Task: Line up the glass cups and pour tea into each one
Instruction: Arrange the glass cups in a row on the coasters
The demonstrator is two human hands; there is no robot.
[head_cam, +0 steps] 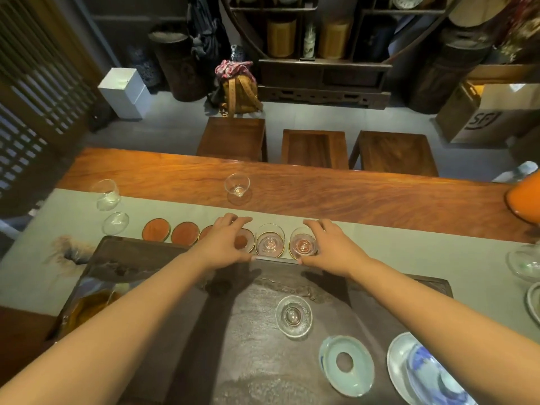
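Two clear glass cups sit side by side on round wooden coasters just beyond the far edge of the dark stone tea tray (163, 258). I see my left hand (226, 239) spread flat over a coaster left of the nearer-centre gold-rimmed glass cup (270, 240), fingers relaxed, holding nothing. My right hand (327, 247) curls round the right-hand gold-rimmed glass cup (302, 243). A third small clear glass cup (237, 185) stands well beyond the tray on the bare reddish wooden table (350, 194).
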